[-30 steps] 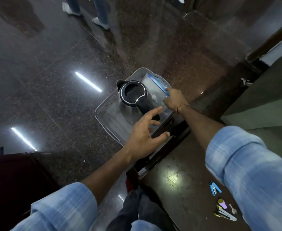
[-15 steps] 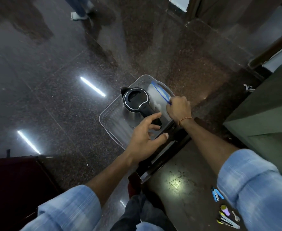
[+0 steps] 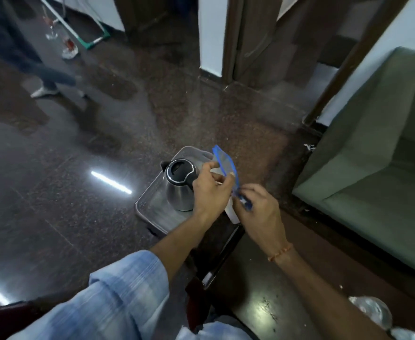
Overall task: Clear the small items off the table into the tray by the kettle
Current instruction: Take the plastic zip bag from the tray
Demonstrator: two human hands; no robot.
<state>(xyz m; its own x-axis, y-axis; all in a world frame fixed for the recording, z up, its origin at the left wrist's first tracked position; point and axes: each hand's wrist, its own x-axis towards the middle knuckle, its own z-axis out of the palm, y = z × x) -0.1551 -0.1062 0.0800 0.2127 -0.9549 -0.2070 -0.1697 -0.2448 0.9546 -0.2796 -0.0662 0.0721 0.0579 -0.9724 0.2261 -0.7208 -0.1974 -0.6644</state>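
A steel kettle [image 3: 178,190] with a black lid stands in a clear plastic tray [image 3: 152,207] on the dark floor beside the table. Above the tray's right side I hold a clear zip bag [image 3: 223,160] with a blue seal. My left hand [image 3: 211,195] pinches its upper edge, in front of the kettle's handle. My right hand [image 3: 257,209] grips the bag's lower blue end. Both hands are close together over the tray's near right corner. The small items on the table are out of view.
The dark glossy table [image 3: 262,303] fills the lower right, with a crumpled clear wrapper [image 3: 370,310] near its right edge. A green sofa [image 3: 378,182] stands to the right. A person's legs [image 3: 42,77] are at the far left on the floor.
The bag has come up out of the tray and now hangs between both hands. My left hand moved from above the tray's near edge onto the bag. The camera tilted up.
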